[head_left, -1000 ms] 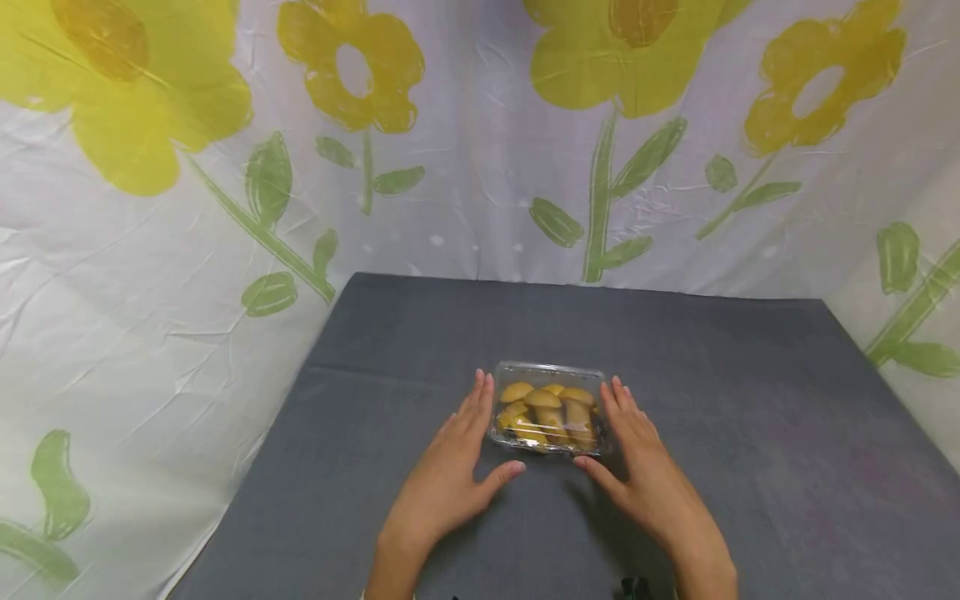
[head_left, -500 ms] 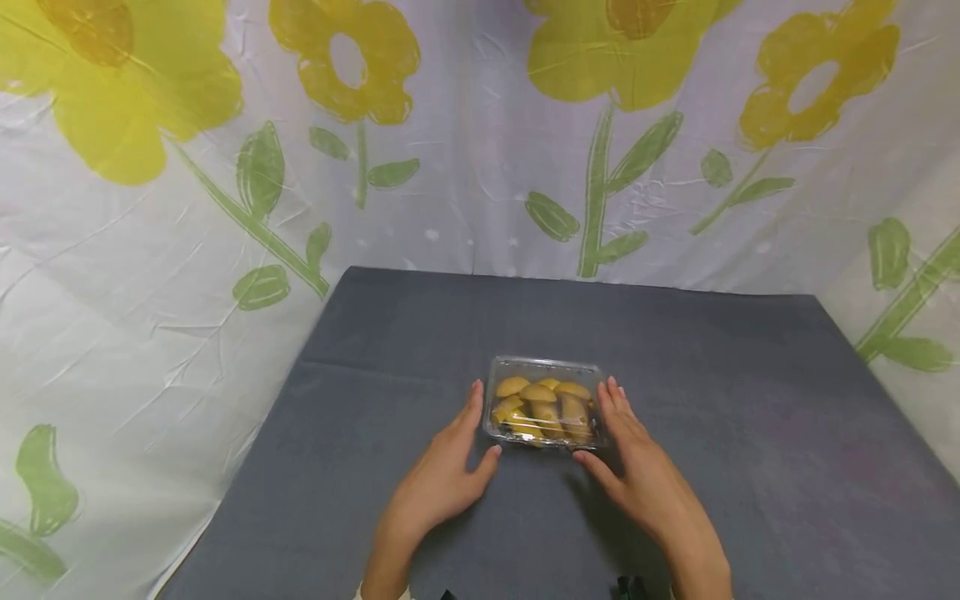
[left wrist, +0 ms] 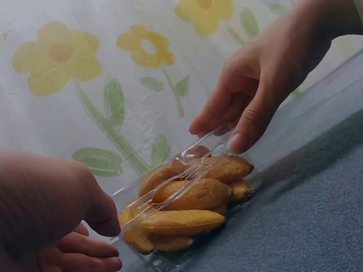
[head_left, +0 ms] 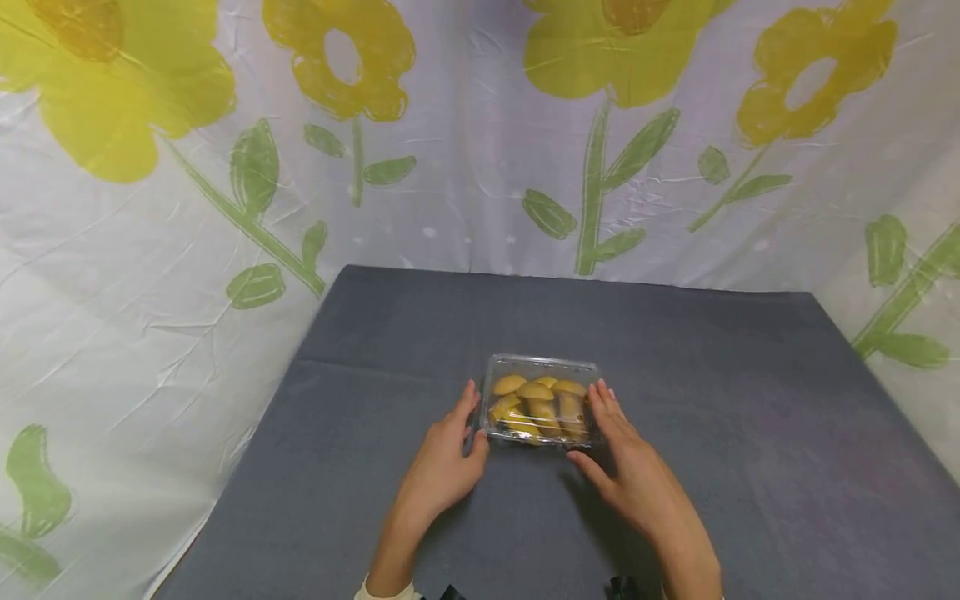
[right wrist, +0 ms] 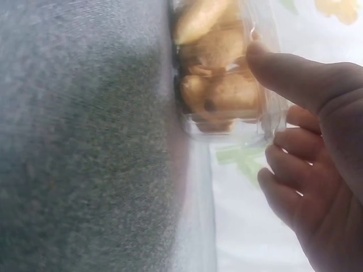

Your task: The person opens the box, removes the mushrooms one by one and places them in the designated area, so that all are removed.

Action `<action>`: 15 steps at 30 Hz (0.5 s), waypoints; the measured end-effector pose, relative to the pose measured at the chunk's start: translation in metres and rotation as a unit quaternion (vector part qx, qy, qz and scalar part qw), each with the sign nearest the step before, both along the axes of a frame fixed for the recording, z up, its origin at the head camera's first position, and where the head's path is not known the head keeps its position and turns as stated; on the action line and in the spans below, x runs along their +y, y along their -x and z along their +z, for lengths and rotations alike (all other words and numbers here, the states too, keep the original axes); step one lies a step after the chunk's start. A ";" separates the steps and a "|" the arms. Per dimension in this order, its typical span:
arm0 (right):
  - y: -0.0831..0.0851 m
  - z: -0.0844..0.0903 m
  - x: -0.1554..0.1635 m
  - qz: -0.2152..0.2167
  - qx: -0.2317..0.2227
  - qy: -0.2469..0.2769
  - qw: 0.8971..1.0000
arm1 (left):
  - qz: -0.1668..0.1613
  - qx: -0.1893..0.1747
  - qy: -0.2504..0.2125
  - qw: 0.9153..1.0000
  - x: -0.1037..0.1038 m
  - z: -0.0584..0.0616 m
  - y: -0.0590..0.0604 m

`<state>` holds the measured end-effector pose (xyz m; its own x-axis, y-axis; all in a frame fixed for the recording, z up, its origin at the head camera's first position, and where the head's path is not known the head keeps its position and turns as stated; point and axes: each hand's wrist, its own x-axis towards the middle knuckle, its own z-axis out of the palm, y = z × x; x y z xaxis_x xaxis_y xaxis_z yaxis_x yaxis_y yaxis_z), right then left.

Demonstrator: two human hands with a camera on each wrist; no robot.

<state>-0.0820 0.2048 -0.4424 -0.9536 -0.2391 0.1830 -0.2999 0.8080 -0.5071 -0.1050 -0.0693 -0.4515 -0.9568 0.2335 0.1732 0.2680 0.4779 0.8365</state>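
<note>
A white sheet printed with big yellow flowers and green stems (head_left: 600, 167) hangs behind and wraps round both sides of a table covered in dark grey cloth (head_left: 712, 400). Near the middle of that cloth, towards the person, sits a small clear plastic clamshell box (head_left: 542, 402) with its lid down, packed with golden-brown mushroom-shaped pieces (head_left: 540, 404) that lie heaped against one another. The left hand (head_left: 442, 467) lies against the box's left wall, fingers stretched along it and thumb tucked to the near left corner; the left wrist view shows its thumb and curled fingers at the box's end (left wrist: 68, 226). The right hand (head_left: 630, 471) mirrors it on the right side, fingers along the wall and thumb at the near right corner, and the right wrist view shows that thumb (right wrist: 283, 71) pressed on the clear lid while the other fingers bend beneath the rim. A second ago both hands lay flat and spread on the cloth, a little apart from the box; half a second ago they had narrowed the gap; now they have closed in and bracket it from both sides with a narrow hold. The box rests on the cloth and has barely shifted, so this reads as the moment of taking hold, with the lifting or opening not yet begun.
</note>
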 end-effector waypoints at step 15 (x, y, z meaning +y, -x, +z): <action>-0.001 -0.006 -0.003 -0.020 0.039 -0.005 0.999 | 0.015 -0.008 -0.026 1.000 0.006 -0.003 0.003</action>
<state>-0.0813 0.2022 -0.4482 -0.9450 -0.2042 0.2556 -0.3067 0.8247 -0.4751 -0.1078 -0.0629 -0.4549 -0.9661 0.1959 0.1681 0.2400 0.4412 0.8647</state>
